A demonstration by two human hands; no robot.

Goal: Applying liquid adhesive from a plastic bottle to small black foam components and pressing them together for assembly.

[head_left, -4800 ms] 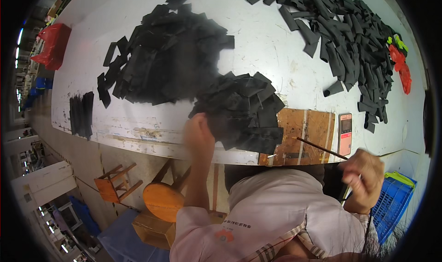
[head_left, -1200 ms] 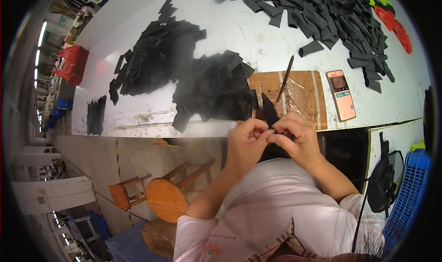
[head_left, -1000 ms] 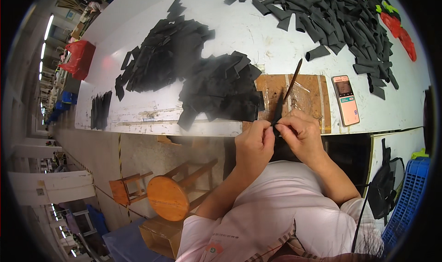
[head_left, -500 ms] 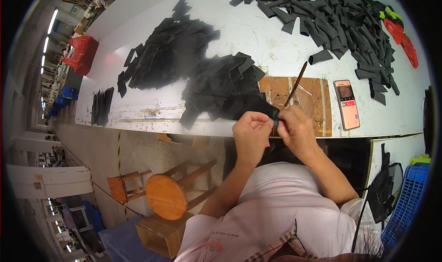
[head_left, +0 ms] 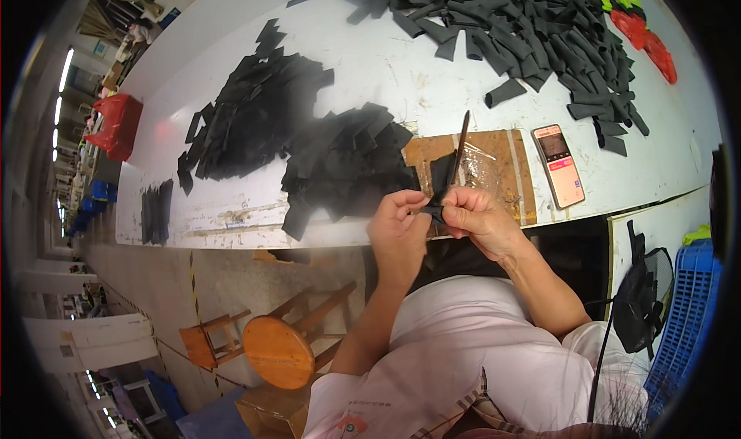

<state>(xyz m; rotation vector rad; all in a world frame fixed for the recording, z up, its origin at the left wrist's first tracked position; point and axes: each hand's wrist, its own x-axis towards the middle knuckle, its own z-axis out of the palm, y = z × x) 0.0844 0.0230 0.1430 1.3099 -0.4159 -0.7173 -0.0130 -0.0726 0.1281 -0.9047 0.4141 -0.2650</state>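
Close together at the table's front edge, both hands pinch a small black fabric piece (head_left: 442, 173), one end of it pointing away from me over the brown board. My left hand (head_left: 397, 231) is closed on its near end, thumb against fingertips. My right hand (head_left: 486, 219) grips the same piece from the other side. A slender dark pointed stick (head_left: 463, 142) rises from beside the right fingers, its lower end hidden there. Left of the hands lies a heap of flat black fabric pieces (head_left: 340, 161).
Another flat black pile (head_left: 258, 115) lies farther left, a small stack (head_left: 157, 211) at the left edge. Rolled black tubes (head_left: 517, 38) cover the far right. A phone (head_left: 559, 169) lies beside the taped brown board (head_left: 509, 169). Wooden stools (head_left: 278, 350) stand on the floor.
The hands have shifted slightly left in view, and the fabric piece now shows upright over the board. The stick has tilted steeper. The whole view has turned a little.
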